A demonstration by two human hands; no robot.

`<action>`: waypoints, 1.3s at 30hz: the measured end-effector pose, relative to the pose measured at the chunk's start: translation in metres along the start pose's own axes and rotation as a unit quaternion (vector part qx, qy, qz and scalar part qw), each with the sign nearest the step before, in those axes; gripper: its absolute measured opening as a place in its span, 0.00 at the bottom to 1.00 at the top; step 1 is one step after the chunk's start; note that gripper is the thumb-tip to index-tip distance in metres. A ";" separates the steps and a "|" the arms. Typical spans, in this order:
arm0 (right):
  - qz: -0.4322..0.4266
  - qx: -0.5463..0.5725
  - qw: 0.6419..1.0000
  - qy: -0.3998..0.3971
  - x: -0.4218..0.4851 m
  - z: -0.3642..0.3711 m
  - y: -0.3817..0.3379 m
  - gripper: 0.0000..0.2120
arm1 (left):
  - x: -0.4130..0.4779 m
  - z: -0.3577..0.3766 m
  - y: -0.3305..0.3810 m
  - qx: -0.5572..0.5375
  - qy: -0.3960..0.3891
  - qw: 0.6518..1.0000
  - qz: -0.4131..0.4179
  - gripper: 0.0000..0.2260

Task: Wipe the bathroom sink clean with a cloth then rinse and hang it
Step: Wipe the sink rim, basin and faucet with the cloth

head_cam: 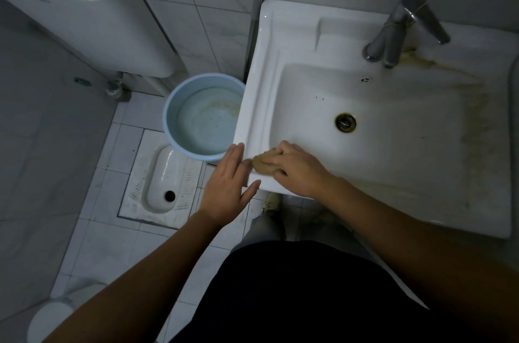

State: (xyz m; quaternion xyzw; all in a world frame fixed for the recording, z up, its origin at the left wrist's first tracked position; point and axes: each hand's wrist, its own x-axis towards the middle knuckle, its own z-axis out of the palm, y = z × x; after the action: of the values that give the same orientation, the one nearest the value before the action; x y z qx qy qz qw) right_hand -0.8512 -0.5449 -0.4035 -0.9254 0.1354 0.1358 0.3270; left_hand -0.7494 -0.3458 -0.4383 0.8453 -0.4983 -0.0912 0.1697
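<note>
Pressing down on a cloth (262, 164), the right hand (299, 168) sits at the sink's (309, 42) front-left corner, fingers curled over the cloth, grip clamped on it against the raised rim. Cloth is small, wadded, tan-brown, mostly covered by the fingers; only its left end shows, lying on the white ledge between rim and basin. Left hand (227, 188) is flat and spread, fingers apart, holding nothing, resting at the outer left edge of the sink near the same corner, fingertips just beside the cloth; cannot tell if they touch it. Sink is white ceramic, rectangular, with yellow-brown staining along the right side and back edge near the faucet (398, 31), and along the front rim. Drain (345, 122) ring in the basin middle looks rusty brown. A few dark specks on the basin's back slope. Chrome faucet stands at the back edge, centre-right. Off the sink's left edge on the floor, a light blue basin (174, 115) next to a squat toilet (163, 180).
</note>
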 end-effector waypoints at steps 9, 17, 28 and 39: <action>0.050 -0.059 0.995 0.065 -0.068 0.001 0.032 0.22 | 0.003 0.001 0.022 0.055 -0.002 0.998 0.015 0.21; 0.216 -0.098 0.958 0.161 -0.191 -0.025 0.133 0.20 | 0.008 0.026 0.085 0.047 -0.041 0.996 0.059 0.21; 0.182 -0.071 0.971 0.138 -0.156 -0.003 0.075 0.27 | 0.006 0.035 0.101 0.074 -0.035 0.996 0.017 0.20; 0.128 -0.103 0.963 0.212 -0.194 0.005 0.119 0.26 | 0.011 0.042 0.118 0.055 -0.022 0.998 0.016 0.18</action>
State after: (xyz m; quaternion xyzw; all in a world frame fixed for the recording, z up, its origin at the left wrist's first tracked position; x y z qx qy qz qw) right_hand -1.0725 -0.5990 -0.4087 -0.9366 0.3046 -0.0097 0.1732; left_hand -0.8530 -0.4163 -0.4322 0.8433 -0.5193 -0.0796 0.1131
